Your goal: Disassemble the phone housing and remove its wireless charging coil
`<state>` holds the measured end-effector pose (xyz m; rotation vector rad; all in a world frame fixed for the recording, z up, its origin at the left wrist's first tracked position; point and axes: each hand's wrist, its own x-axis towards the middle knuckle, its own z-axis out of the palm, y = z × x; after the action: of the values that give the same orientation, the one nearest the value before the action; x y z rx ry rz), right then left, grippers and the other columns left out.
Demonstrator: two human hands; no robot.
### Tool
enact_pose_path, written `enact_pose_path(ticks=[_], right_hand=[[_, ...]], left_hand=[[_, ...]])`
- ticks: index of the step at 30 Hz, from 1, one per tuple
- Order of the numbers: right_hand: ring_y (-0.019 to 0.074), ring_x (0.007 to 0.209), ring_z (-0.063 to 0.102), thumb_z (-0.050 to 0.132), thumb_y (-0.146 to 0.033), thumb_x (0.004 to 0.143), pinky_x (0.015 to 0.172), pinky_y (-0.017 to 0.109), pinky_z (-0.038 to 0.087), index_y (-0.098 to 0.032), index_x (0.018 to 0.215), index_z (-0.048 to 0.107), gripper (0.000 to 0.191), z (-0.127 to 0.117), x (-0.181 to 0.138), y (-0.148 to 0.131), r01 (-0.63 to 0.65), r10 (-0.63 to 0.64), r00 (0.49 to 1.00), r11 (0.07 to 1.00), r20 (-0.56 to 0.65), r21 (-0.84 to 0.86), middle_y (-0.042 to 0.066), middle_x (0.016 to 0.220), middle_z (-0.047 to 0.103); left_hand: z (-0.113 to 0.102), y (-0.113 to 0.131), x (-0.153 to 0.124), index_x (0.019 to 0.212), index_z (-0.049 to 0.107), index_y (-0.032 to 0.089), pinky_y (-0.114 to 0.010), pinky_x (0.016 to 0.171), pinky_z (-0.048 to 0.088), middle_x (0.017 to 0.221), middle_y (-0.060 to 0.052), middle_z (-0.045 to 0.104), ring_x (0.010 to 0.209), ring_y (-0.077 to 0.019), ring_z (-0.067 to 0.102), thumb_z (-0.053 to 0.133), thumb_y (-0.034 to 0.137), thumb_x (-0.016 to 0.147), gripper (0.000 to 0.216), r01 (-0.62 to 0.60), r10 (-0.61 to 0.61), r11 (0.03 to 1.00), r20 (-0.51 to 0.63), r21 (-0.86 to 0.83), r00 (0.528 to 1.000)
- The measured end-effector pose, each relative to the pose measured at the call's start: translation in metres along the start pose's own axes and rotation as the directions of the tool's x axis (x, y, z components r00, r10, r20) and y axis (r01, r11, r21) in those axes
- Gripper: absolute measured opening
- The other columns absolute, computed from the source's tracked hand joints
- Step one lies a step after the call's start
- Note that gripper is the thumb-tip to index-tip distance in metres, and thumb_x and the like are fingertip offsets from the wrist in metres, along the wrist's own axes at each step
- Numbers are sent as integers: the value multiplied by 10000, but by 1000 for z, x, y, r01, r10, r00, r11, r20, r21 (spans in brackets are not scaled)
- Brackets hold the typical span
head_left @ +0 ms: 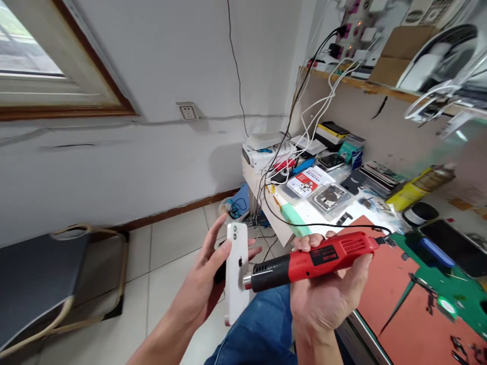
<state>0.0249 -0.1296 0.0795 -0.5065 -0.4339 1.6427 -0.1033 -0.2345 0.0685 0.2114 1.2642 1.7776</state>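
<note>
My left hand (205, 284) holds a white phone (236, 274) upright by its edges, its back with the dual camera turned toward my right side. My right hand (327, 294) grips a red and black heat gun (312, 258), held level. Its metal nozzle points left and sits right against the phone's back near the middle. The gun's black cord (327, 225) runs from its rear end back over the workbench. Both hands are held out over my knee in blue jeans (258, 329), left of the bench edge.
A cluttered workbench (380, 284) on the right has red and green mats, small parts, phones, boxes and tangled cables. A shelf (380, 88) hangs above it. A dark chair (41, 284) stands at the left on the tiled floor, below a window.
</note>
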Motion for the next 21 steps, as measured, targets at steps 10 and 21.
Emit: enact_pose_path(ticks=[10, 21], right_hand=[[189, 762, 578, 443, -851, 910, 691, 373, 532, -263, 1016, 653, 633, -9, 1, 0, -29, 33, 986, 999, 163, -27, 41, 893, 595], [193, 753, 586, 459, -835, 907, 663, 371, 536, -242, 1082, 642, 644, -10, 2, 1, -18, 22, 980, 1000, 196, -24, 49, 908, 587]], left_hand=[[5, 4, -2, 1616, 303, 498, -390, 475, 658, 1156, -125, 806, 1151, -465, 748, 782, 404, 917, 853, -1, 1, 1000, -11, 20, 1000], [-1, -2, -3, 1625, 271, 487, -379, 466, 646, 1233, -171, 765, 1194, -503, 716, 767, 412, 931, 856, -8, 8, 1000, 2, -21, 1000]])
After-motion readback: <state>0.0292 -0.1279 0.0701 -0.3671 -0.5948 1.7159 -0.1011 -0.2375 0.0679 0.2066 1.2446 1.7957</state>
